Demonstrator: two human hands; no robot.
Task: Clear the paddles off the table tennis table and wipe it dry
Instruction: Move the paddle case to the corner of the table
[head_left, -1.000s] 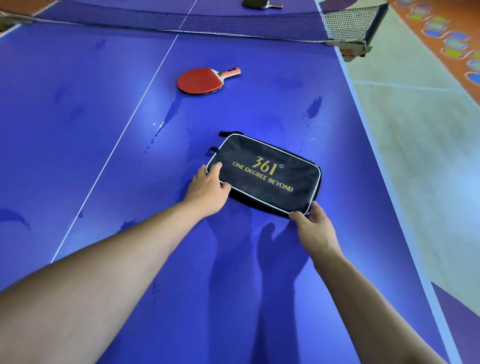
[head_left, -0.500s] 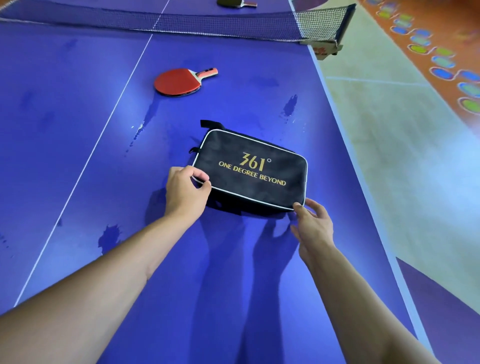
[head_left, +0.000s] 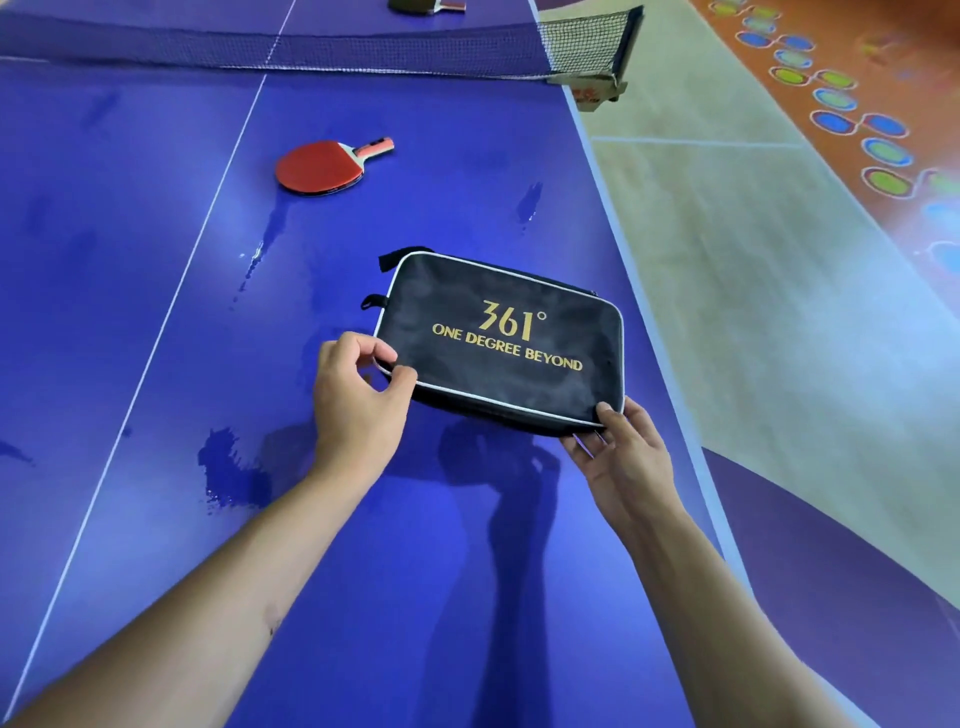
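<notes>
A black paddle case (head_left: 498, 338) with gold "361°" lettering is held a little above the blue table (head_left: 130, 234). My left hand (head_left: 358, 400) pinches its near left corner with thumb and fingers. My right hand (head_left: 623, 457) grips its near right corner, fingers under the edge. A red paddle (head_left: 319, 167) lies flat on the table beyond the case, handle pointing right. A second paddle (head_left: 426, 5) lies past the net, cut off by the top of the frame.
Wet patches (head_left: 228, 473) and streaks (head_left: 529, 200) show on the table. The net (head_left: 363, 49) spans the far side, clamped at the right post (head_left: 597, 88). The table's right edge borders a pale floor (head_left: 753, 260).
The case's near edge has lifted off the table. My left hand went from resting on the corner to pinching it; my right hand slid its fingers under the right corner.
</notes>
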